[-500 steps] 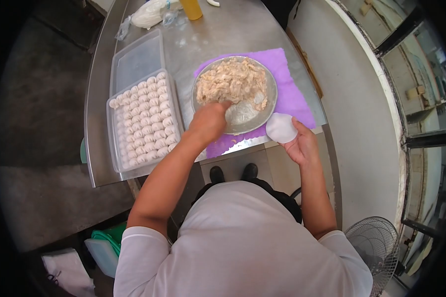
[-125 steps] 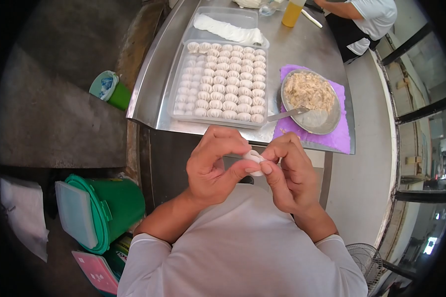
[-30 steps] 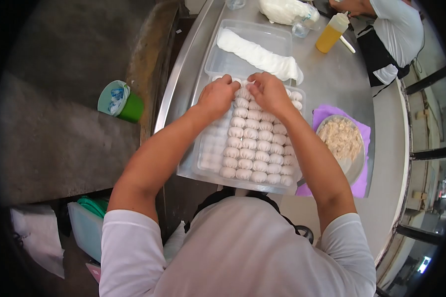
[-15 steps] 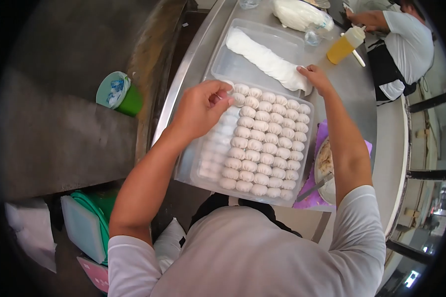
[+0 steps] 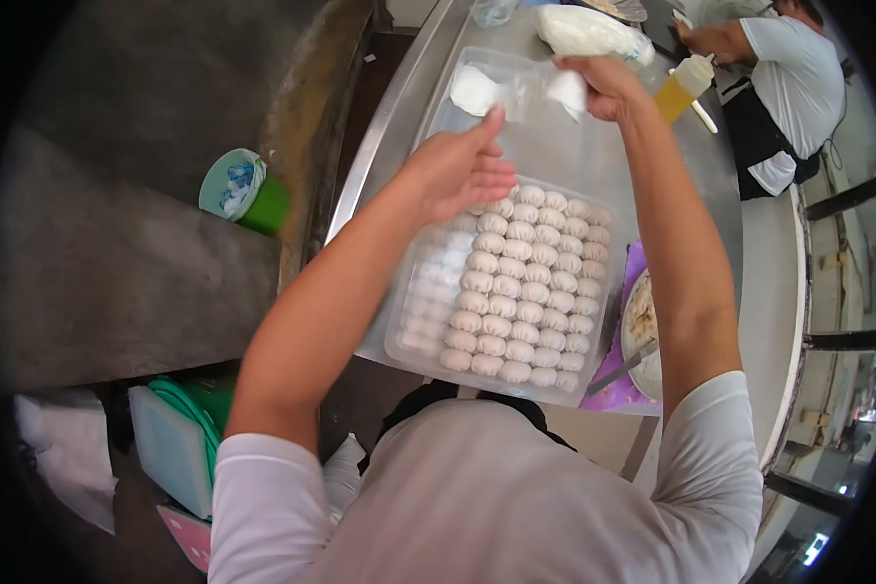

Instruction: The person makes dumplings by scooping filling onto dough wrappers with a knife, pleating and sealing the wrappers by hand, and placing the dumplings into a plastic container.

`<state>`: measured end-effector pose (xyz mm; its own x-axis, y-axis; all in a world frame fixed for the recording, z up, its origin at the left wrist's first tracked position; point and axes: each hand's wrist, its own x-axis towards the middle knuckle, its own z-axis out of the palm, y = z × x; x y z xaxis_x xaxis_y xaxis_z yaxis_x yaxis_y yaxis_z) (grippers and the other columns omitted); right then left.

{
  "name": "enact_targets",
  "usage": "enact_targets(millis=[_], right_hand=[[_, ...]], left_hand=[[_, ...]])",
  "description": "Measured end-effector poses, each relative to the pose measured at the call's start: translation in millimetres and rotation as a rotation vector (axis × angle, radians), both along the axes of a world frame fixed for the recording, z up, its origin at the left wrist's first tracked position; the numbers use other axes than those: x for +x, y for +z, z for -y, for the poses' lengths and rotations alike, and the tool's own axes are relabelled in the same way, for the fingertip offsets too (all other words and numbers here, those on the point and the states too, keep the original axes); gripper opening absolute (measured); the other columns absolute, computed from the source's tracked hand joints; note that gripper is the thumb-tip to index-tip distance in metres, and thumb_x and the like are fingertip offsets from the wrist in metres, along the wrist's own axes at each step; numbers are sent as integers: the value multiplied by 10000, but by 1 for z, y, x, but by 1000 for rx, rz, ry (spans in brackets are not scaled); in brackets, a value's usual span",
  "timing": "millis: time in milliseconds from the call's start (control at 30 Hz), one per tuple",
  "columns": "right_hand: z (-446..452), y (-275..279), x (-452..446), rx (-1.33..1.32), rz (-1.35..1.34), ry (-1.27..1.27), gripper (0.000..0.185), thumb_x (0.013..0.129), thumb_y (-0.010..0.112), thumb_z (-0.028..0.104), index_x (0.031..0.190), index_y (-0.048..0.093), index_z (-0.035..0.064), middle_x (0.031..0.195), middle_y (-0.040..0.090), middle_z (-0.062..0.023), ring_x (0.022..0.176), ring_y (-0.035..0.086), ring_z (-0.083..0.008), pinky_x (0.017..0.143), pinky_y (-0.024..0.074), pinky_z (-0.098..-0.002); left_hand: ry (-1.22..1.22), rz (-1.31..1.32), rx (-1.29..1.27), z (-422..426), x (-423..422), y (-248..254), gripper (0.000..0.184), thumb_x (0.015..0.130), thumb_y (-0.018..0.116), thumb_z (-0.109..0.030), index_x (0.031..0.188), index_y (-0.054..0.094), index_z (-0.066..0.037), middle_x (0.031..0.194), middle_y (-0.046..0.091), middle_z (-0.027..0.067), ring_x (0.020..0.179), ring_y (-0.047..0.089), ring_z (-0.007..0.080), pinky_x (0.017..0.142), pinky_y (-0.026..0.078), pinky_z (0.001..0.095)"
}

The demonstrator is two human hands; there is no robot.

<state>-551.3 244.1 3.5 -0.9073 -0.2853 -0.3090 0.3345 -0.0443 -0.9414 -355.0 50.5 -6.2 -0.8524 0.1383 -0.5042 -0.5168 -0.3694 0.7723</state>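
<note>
1. A right hand (image 5: 613, 90) pinches a thin white dough sheet (image 5: 567, 92) between thumb and fingers above a shallow clear tray (image 5: 523, 151); blur hides whether it is one layer or several.
2. A left hand (image 5: 462, 175) holds nothing visible, thumb raised, fingers loosely together, over the far left corner of a plastic box (image 5: 396, 336); contact cannot be told.
3. Soft dough likely calls for a light pinch at the edge, a slow peel and a wrist clear of the pleats.
4. Pleated dumplings (image 5: 519, 271) fill close rows in the box, its left side hazy. Another white piece (image 5: 475, 91) lies in the clear tray.
5. At right, a bowl (image 5: 653, 382) of pale filling (image 5: 641, 316), partly behind the right arm, rests on purple cloth (image 5: 615, 362); a squeeze bottle (image 5: 679, 94) contains yellow liquid.
</note>
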Motion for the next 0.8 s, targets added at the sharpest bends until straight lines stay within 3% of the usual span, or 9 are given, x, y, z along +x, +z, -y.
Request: enact_targets(millis=[133, 233, 333, 400, 600, 633, 700, 733, 800], right_hand=[[19, 51, 48, -219, -84, 11, 272, 935, 696, 29, 1130, 585, -126, 1079, 669, -182, 932, 707, -272, 802, 618, -443], [2, 51, 76, -302, -123, 164, 300, 944, 705, 67, 1138, 584, -127, 1086, 667, -173, 969, 698, -283, 847, 603, -444], [-35, 45, 106, -92, -129, 80, 573, 957, 718, 326, 1213, 521, -147, 1116, 651, -225, 1001, 686, -329, 854, 592, -445], [-66, 25, 112, -56, -37, 96, 859, 939, 640, 604, 1283, 454, -160, 1190, 609, -310, 1072, 667, -388, 869, 589, -447], [-75, 8, 153, -612, 287, 330, 1073, 915, 472, 782, 1428, 368, -154, 1355, 517, -392, 1276, 543, -485, 1084, 463, -548], [-75, -3, 153, -616, 284, 344, 1073, 915, 472, 782, 1428, 368, -154, 1355, 517, -392, 1276, 543, -485, 1084, 463, -548], [-75, -19, 152, -1252, 401, 463, 1131, 890, 484, 801, 1481, 314, -149, 1421, 445, -419, 1310, 506, -499, 1133, 400, -575], [-69, -5, 168, -1036, 353, 133, 854, 1004, 535, 575, 1486, 342, -102, 1407, 525, -317, 1283, 561, -425, 1095, 461, -534], [-59, 0, 194, -858, 235, -46, 704, 1015, 566, 405, 1476, 352, -82, 1350, 555, -293, 1238, 584, -407, 1075, 483, -514]], left_hand=[[182, 26, 565, -21, -65, 10, 652, 1036, 586, -394, 1369, 401, 135, 1323, 550, 264, 1169, 622, 336, 1048, 519, 480], [339, -277, 415, -36, -100, 0, 463, 1049, 547, -192, 1341, 435, 149, 1315, 564, 271, 1191, 624, 337, 1053, 524, 498], [241, -211, 276, -28, -112, 25, 334, 1010, 516, -23, 1296, 495, 149, 1248, 615, 261, 1128, 664, 330, 1020, 555, 484], [165, -230, 208, -29, -100, 49, 318, 1001, 536, -17, 1273, 519, 145, 1216, 636, 256, 1092, 680, 326, 987, 575, 474], [-183, -332, 111, -41, -12, 127, 295, 978, 621, -66, 1209, 591, 116, 1108, 700, 217, 947, 737, 273, 871, 627, 398], [-173, -337, 103, -42, 4, 125, 295, 978, 621, -66, 1209, 591, 116, 1108, 700, 217, 947, 737, 273, 871, 627, 398], [-335, -426, 248, -45, 34, 108, 330, 944, 645, -33, 1220, 559, 125, 1114, 683, 239, 969, 733, 297, 842, 634, 428], [-306, -425, 206, -49, 54, 98, 331, 943, 649, -38, 1222, 561, 118, 1104, 689, 232, 964, 735, 287, 841, 634, 431], [-281, -347, 195, -55, 96, 81, 360, 934, 668, -39, 1254, 560, 86, 1128, 692, 202, 985, 732, 267, 864, 628, 430]])
